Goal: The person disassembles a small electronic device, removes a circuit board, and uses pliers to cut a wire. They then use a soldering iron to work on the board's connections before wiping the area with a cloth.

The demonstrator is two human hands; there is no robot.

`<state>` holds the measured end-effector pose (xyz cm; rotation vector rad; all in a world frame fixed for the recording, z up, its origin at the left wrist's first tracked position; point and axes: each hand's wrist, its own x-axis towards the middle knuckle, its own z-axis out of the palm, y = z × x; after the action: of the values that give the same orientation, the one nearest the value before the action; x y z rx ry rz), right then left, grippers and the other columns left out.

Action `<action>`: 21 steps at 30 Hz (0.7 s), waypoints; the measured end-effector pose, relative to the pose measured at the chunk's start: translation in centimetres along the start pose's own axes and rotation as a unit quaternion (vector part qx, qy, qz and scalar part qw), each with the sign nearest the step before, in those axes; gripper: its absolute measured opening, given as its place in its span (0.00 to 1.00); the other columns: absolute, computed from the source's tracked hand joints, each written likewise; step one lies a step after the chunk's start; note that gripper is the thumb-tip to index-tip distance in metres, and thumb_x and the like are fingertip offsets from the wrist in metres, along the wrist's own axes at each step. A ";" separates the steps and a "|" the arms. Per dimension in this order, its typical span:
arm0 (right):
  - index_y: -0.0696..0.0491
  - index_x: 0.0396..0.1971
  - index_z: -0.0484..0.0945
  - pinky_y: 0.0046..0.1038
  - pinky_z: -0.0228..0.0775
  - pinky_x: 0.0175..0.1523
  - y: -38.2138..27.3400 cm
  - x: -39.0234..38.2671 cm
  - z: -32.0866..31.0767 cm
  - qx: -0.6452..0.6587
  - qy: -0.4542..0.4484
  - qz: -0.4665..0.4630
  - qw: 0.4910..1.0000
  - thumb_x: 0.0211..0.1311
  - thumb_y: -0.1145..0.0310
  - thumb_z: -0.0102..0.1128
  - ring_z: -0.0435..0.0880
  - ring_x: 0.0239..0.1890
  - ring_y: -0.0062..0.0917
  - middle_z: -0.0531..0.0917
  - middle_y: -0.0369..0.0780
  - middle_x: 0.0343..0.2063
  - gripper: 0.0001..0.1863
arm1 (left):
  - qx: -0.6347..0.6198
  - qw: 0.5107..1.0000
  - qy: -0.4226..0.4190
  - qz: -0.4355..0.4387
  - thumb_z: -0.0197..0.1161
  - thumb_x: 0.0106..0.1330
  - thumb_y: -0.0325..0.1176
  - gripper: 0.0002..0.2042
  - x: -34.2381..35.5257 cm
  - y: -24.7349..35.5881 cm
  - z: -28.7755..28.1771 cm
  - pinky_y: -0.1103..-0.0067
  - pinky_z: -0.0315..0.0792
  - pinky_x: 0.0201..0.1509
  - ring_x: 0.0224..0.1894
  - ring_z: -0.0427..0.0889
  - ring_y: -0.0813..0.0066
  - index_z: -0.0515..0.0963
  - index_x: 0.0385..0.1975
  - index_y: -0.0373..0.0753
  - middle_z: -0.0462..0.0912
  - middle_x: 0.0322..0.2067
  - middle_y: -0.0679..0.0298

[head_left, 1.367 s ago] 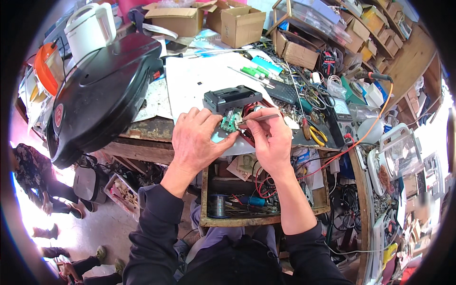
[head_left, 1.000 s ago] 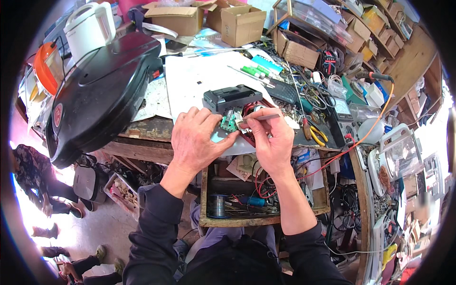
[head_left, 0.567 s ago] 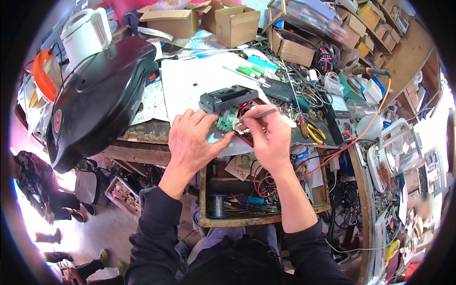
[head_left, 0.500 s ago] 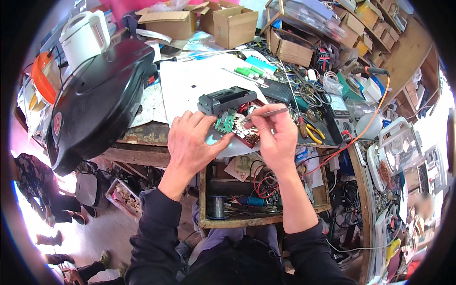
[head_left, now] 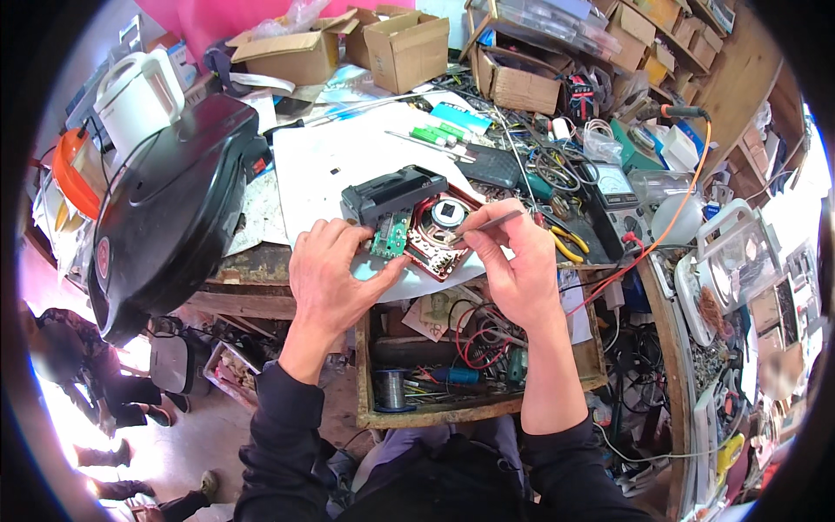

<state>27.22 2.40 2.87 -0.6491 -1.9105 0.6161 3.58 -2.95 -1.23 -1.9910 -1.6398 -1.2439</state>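
An opened small radio lies on white paper (head_left: 304,165) at the bench edge. Its red casing (head_left: 442,271) holds a round speaker (head_left: 449,212) with a square dark centre. Attached parts include a black shell (head_left: 396,195) at the upper left and a green circuit board (head_left: 391,233). My left hand (head_left: 326,274) grips the board's left and lower edges between fingers and thumb. In my right hand (head_left: 517,265) is a pair of thin dark tweezers (head_left: 496,222), pinched by the fingers, its tip over the casing beside the speaker. The fingers partly hide that tip.
An open drawer (head_left: 478,416) below holds a solder spool (head_left: 393,391), wires and a banknote (head_left: 435,315). Yellow-handled pliers (head_left: 570,245) and a meter (head_left: 614,187) are at right. A large black case (head_left: 174,200) stands left; cardboard boxes (head_left: 404,52) sit behind. People are at lower left.
My right hand and the tweezers have shifted right, off the middle of the casing, and the speaker now shows. My left hand keeps its hold on the board. The view has shifted slightly.
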 end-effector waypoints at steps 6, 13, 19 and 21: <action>0.57 0.45 0.75 0.33 0.81 0.42 -0.5 -0.4 0.2 -0.011 -0.021 -0.002 1.000 0.72 0.80 0.63 0.90 0.37 0.37 0.85 0.45 0.34 0.07 | -0.013 1.000 0.001 -0.002 0.84 0.49 0.46 0.22 -0.1 -0.2 0.3 0.68 0.69 0.42 0.36 0.78 0.62 0.84 0.35 0.39 0.80 0.31 0.64; 0.57 0.46 0.76 0.33 0.81 0.40 -0.6 -0.3 0.3 -0.044 -0.011 -0.028 0.999 0.74 0.78 0.62 0.90 0.36 0.39 0.87 0.45 0.36 0.06 | -0.011 1.000 -0.012 -0.013 0.84 0.49 0.45 0.22 0.0 -0.1 0.1 0.68 0.70 0.43 0.38 0.80 0.62 0.85 0.37 0.38 0.81 0.33 0.63; 0.59 0.39 0.82 0.32 0.79 0.39 -0.4 0.0 0.4 -0.047 0.005 -0.051 0.998 0.69 0.79 0.66 0.88 0.35 0.37 0.87 0.43 0.34 0.02 | -0.013 0.999 -0.021 -0.026 0.84 0.48 0.45 0.22 0.1 0.1 -0.1 0.68 0.71 0.43 0.38 0.80 0.62 0.86 0.37 0.39 0.81 0.34 0.63; 0.59 0.38 0.82 0.33 0.78 0.40 -0.4 0.6 0.5 -0.067 0.030 -0.097 0.993 0.68 0.79 0.66 0.87 0.34 0.37 0.87 0.42 0.34 0.02 | -0.015 0.999 -0.019 -0.023 0.84 0.48 0.43 0.21 0.2 0.1 -0.1 0.68 0.71 0.42 0.37 0.80 0.62 0.85 0.38 0.38 0.81 0.33 0.63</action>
<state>26.46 2.43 3.30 -0.5514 -1.9415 0.3431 3.68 -2.90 -1.01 -2.0173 -1.7034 -1.2618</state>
